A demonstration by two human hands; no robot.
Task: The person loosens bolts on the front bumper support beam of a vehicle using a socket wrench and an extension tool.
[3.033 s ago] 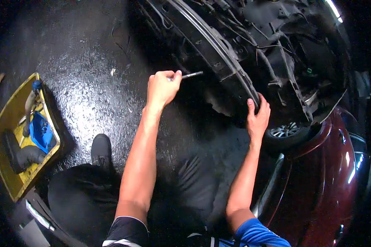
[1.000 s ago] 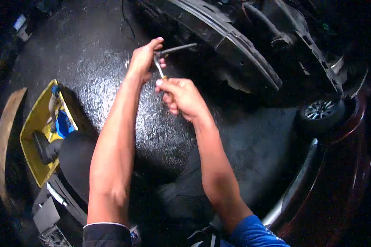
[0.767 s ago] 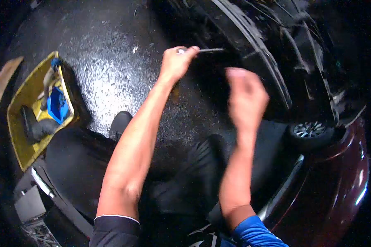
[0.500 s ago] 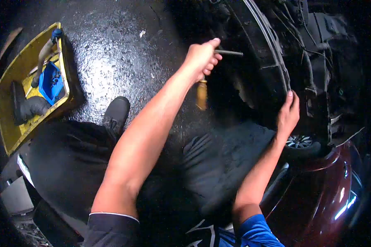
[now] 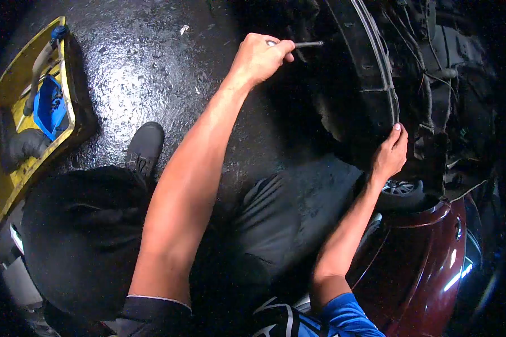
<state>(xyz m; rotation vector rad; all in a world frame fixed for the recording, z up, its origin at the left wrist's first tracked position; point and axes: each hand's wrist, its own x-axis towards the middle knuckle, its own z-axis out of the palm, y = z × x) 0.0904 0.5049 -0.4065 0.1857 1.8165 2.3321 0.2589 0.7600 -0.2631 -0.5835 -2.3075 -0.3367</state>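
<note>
My left hand (image 5: 261, 59) is closed around a metal-shafted hand tool (image 5: 309, 44), whose slim shaft points right toward the dark underside of the car. A small shiny round part shows between my fingers; the tool's handle is hidden. On the right, my right hand (image 5: 391, 151) has its fingertips on the lower end of a long curved strip (image 5: 385, 62). This strip runs up along the edge of the car's dark panels. Whether my thumb is pressed against its far side cannot be made out.
Dark red bodywork (image 5: 413, 269) and a wheel (image 5: 402, 188) lie at lower right. Hoses and cables (image 5: 427, 84) hang beyond the strip. At left stands a yellow container (image 5: 64, 62) with a blue tray (image 5: 50, 106) of small dark parts. The floor (image 5: 129, 67) looks wet.
My left hand has moved up and slightly left with the tool, and its yellowish handle no longer shows. My right hand remains at the strip's end. The surroundings have shifted a little in view.
</note>
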